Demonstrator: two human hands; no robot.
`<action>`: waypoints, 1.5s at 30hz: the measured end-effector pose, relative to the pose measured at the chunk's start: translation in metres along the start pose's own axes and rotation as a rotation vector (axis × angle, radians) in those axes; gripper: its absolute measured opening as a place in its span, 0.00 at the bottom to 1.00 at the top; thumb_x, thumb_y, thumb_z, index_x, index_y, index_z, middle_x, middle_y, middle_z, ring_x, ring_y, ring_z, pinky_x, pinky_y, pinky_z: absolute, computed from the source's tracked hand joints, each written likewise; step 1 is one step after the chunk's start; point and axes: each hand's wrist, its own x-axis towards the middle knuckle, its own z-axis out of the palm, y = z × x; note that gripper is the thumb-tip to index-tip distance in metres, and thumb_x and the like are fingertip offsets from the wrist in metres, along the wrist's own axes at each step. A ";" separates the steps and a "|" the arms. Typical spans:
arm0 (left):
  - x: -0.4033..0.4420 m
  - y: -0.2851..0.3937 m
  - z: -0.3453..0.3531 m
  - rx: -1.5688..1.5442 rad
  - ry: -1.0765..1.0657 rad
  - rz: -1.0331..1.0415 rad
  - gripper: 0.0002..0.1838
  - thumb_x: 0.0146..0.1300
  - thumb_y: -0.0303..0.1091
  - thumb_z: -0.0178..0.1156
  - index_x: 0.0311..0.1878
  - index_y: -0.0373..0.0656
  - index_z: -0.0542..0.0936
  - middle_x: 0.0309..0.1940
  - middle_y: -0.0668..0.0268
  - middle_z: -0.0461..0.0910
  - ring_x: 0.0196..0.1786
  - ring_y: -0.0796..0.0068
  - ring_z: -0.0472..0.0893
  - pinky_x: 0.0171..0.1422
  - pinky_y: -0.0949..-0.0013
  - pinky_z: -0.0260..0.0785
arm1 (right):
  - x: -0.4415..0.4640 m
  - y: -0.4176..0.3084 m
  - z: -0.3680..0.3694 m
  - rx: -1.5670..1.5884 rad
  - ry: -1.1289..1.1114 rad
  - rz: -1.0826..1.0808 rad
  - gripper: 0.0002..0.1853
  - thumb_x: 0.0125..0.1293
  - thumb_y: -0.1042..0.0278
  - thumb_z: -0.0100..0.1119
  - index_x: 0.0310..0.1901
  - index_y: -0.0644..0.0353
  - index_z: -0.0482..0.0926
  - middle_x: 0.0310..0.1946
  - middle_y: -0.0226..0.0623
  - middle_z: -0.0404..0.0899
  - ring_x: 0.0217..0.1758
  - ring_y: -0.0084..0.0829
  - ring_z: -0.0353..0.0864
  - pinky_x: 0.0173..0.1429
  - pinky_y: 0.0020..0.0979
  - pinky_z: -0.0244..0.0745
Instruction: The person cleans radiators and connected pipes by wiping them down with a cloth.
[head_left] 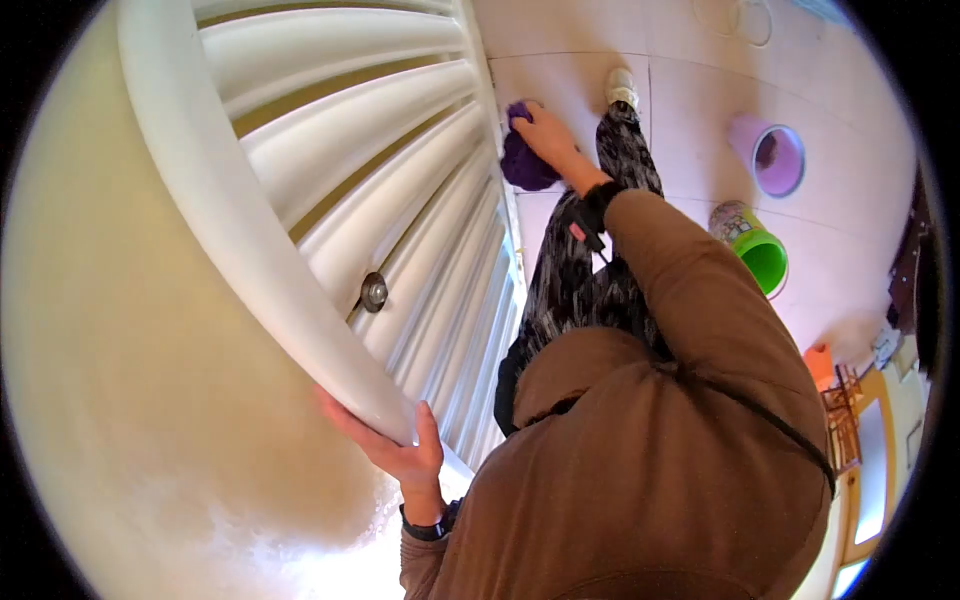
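Observation:
A white slatted radiator (pixel 350 150) runs along the wall at the left, with a round metal fitting (pixel 374 291) between two slats. My left hand (pixel 405 455) grips the lower end of its outer white tube, thumb on one side and fingers on the other. Farther away, my right arm is stretched down toward the floor. In my right hand (pixel 550 140) is a bunched purple cloth (pixel 528 165), close to the radiator's far edge. The fingers are bent over the cloth, and their tips are partly hidden in it.
On the pale tiled floor (pixel 700 90) stand a lilac bin (pixel 750 145) and a bin with a green inside (pixel 765 262), to the right of my legs. Orange and wooden furniture (pixel 842 410) is at the far right. The beige wall (pixel 130 300) fills the left.

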 end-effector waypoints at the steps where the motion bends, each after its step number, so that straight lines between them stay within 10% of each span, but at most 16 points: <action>1: -0.002 -0.003 -0.001 0.073 -0.024 -0.032 0.48 0.51 0.32 0.61 0.69 0.33 0.42 0.68 0.44 0.43 0.70 0.50 0.49 0.70 0.54 0.44 | -0.013 -0.028 -0.008 0.041 0.121 -0.096 0.20 0.60 0.55 0.46 0.49 0.60 0.72 0.41 0.51 0.76 0.45 0.52 0.75 0.49 0.45 0.70; 3: -0.007 -0.009 -0.003 0.154 -0.045 -0.063 0.48 0.51 0.32 0.61 0.68 0.29 0.41 0.67 0.42 0.46 0.69 0.49 0.52 0.69 0.55 0.46 | -0.040 -0.071 -0.001 0.018 0.095 -0.147 0.23 0.63 0.51 0.45 0.54 0.57 0.69 0.52 0.48 0.68 0.48 0.52 0.73 0.50 0.46 0.69; 10: -0.014 -0.021 0.008 0.197 0.021 -0.128 0.49 0.50 0.31 0.61 0.68 0.30 0.40 0.67 0.42 0.45 0.68 0.49 0.53 0.69 0.55 0.46 | 0.025 -0.005 0.086 -0.168 -0.050 -0.041 0.19 0.60 0.58 0.43 0.48 0.57 0.73 0.44 0.54 0.71 0.37 0.56 0.76 0.45 0.51 0.72; 15: -0.015 -0.022 0.009 0.183 0.057 -0.098 0.48 0.50 0.30 0.60 0.68 0.29 0.41 0.67 0.42 0.46 0.67 0.49 0.53 0.69 0.55 0.46 | 0.047 -0.020 0.012 -0.109 -0.150 0.010 0.17 0.57 0.57 0.45 0.40 0.61 0.74 0.37 0.50 0.75 0.45 0.47 0.74 0.47 0.45 0.70; 23: -0.015 -0.026 0.006 0.137 0.026 -0.123 0.47 0.52 0.31 0.60 0.69 0.33 0.41 0.68 0.48 0.45 0.68 0.54 0.52 0.70 0.56 0.43 | -0.101 -0.255 -0.077 0.449 0.200 -0.815 0.19 0.48 0.70 0.57 0.46 0.55 0.75 0.47 0.42 0.70 0.42 0.34 0.78 0.34 0.28 0.77; 28: -0.008 -0.017 0.010 0.122 0.018 -0.107 0.47 0.52 0.33 0.60 0.68 0.33 0.42 0.68 0.47 0.45 0.68 0.53 0.52 0.70 0.56 0.44 | -0.097 -0.263 -0.081 0.448 0.269 -0.913 0.17 0.47 0.74 0.56 0.43 0.57 0.76 0.49 0.38 0.70 0.34 0.26 0.80 0.25 0.24 0.76; 45: -0.015 -0.027 0.007 0.137 0.012 -0.096 0.49 0.48 0.27 0.58 0.69 0.34 0.37 0.67 0.47 0.44 0.66 0.55 0.54 0.68 0.57 0.46 | 0.084 -0.065 0.040 -0.076 0.116 -0.142 0.13 0.60 0.69 0.41 0.45 0.60 0.68 0.46 0.51 0.70 0.38 0.51 0.78 0.43 0.46 0.75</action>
